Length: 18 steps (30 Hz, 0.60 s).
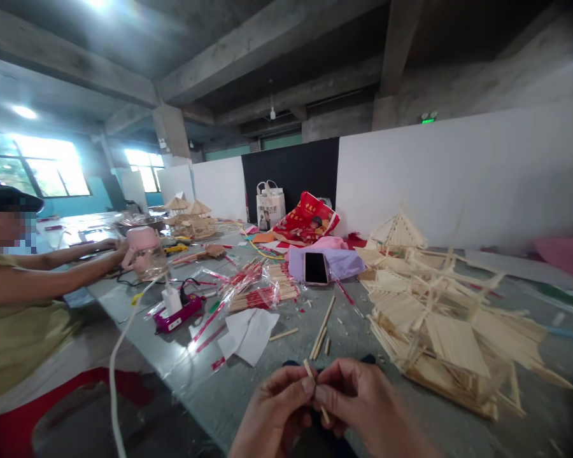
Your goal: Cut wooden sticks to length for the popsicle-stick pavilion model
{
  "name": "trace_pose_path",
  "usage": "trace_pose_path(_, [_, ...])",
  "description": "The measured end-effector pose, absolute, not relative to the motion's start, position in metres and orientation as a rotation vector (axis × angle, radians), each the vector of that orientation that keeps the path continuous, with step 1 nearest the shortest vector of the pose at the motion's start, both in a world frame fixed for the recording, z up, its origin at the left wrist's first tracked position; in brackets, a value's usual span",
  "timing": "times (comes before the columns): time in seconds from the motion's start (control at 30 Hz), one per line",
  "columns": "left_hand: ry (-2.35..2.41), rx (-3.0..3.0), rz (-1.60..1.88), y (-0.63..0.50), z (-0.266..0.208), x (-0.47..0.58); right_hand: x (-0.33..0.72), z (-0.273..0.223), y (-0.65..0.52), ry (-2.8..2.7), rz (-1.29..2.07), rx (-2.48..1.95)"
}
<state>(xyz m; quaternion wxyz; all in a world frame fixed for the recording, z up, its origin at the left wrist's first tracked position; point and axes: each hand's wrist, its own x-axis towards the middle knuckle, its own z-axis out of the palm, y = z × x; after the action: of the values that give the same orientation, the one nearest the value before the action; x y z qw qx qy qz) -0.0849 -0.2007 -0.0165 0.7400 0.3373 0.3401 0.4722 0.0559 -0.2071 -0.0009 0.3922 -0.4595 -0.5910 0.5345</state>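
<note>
One short stick (314,384) pinched between both hands, low at the table's near edge.
The stick is gripped by the fingertips of the left hand (273,413) and right hand (363,410), not yet joined to the stick model (439,324), which stands largely built just beyond; loose sticks (322,331) and opened packs (262,296) are left unused on the table (248,388).

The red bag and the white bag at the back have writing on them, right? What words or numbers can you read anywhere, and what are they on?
None can be read.
Red bag: yellow characters, too blurred.
White tote bag: dark print, too small.
Green ceiling sign: only a glow.
Red-and-clear stick wrappers: any print is too blurred.
Phone: screen dark.
</note>
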Motion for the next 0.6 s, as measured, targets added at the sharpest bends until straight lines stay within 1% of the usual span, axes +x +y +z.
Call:
trace_pose_path(0.03, [0.725,0.727,1.054,-0.203,-0.014,-0.085,0.057,0.0,-0.209,-1.56,1.306,-1.181])
trace_pose_path(0.07, [0.726,0.714,1.069,-0.205,-0.012,-0.085,0.059,0.0,-0.211,-1.662,1.187,-1.213])
trace_pose_path(0.1, [0.746,0.702,1.086,-0.206,-0.01,-0.087,0.062,0.002,-0.213,-1.793,1.001,-1.266])
trace_pose_path(0.17, [0.818,0.712,1.125,-0.206,-0.006,-0.095,0.069,0.007,-0.217,-2.087,0.525,-1.436])
trace_pose_path(0.2, [0.85,0.749,1.138,-0.205,-0.004,-0.1,0.073,0.011,-0.219,-2.233,0.334,-1.538])
trace_pose_path(0.23, [0.878,0.803,1.146,-0.204,-0.003,-0.107,0.075,0.015,-0.22,-2.366,0.227,-1.638])
trace_pose_path(0.27, [0.912,0.864,1.157,-0.203,-0.001,-0.114,0.077,0.018,-0.221,-2.486,0.204,-1.731])
trace_pose_path(0.37, [1.052,1.008,1.189,-0.201,0.004,-0.133,0.074,0.025,-0.218,-2.716,0.32,-1.868])
trace_pose_path(0.43, [1.152,1.078,1.213,-0.2,0.008,-0.142,0.068,0.025,-0.214,-2.725,0.253,-1.849])
trace_pose_path(0.53, [1.243,1.17,1.237,-0.198,0.01,-0.148,0.063,0.018,-0.21,-2.699,0.06,-1.828])
trace_pose_path(0.6, [1.261,1.168,1.261,-0.193,0.009,-0.149,0.068,0.009,-0.211,-2.701,0.041,-1.749])
